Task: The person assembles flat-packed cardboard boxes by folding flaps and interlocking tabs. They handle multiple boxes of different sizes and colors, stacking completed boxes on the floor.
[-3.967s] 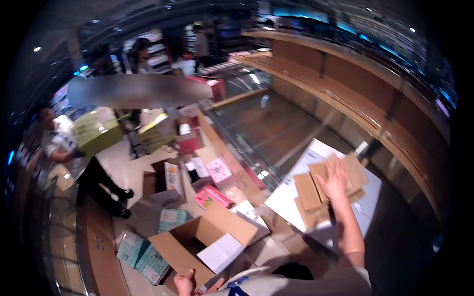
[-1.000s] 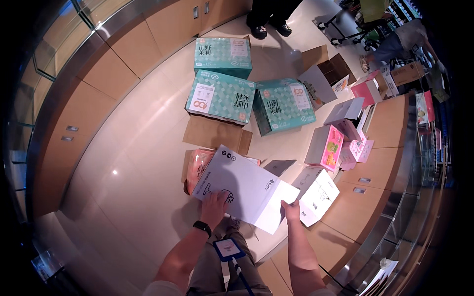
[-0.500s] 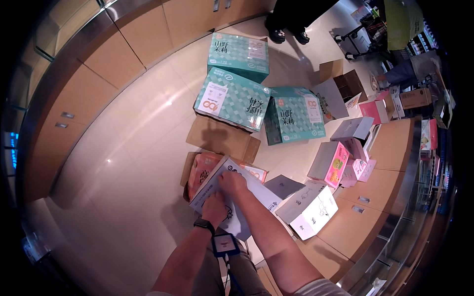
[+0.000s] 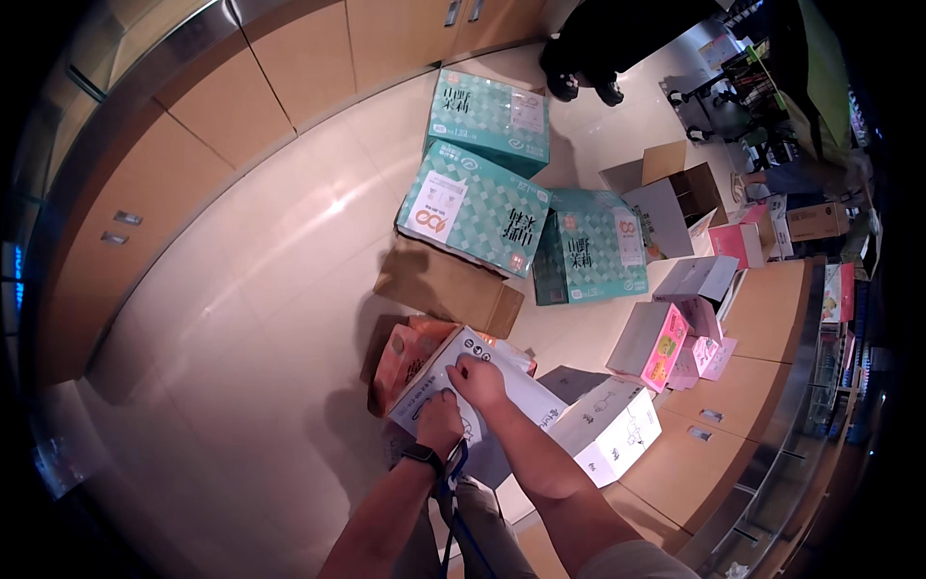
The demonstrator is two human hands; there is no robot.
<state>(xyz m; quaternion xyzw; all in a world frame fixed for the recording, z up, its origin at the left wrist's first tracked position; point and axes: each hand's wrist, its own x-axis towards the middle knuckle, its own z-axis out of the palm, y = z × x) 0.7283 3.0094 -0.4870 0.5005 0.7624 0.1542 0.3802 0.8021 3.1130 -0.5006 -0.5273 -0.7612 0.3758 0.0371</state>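
A white cardboard carton [image 4: 511,425] with dark print lies tilted in front of my legs. My left hand [image 4: 441,422], below a dark wristwatch [image 4: 422,455], presses on its top with the fingers curled in. Farther up the same face, my right hand [image 4: 477,379] is closed against the carton near its far edge. What the fingertips of each hand pinch is mostly hidden. Just beyond the carton's left edge sits an open brown box [image 4: 374,355] with orange-red packages [image 4: 410,362] in it. A blue lanyard [image 4: 453,482] hangs between my forearms.
Several teal checkered cartons [image 4: 473,207] stand ahead, one over a flattened brown box [image 4: 439,280]. At right are an open white box [image 4: 617,434], a pink-sided box [image 4: 666,347] and curved wooden cabinets [image 4: 762,299]. A person's dark shoes [image 4: 579,87] are at the far side.
The view has shifted, so the scene sits lower and slightly right. The white carton has turned slightly, and both hands stay on it. The badge on the lanyard is no longer visible.
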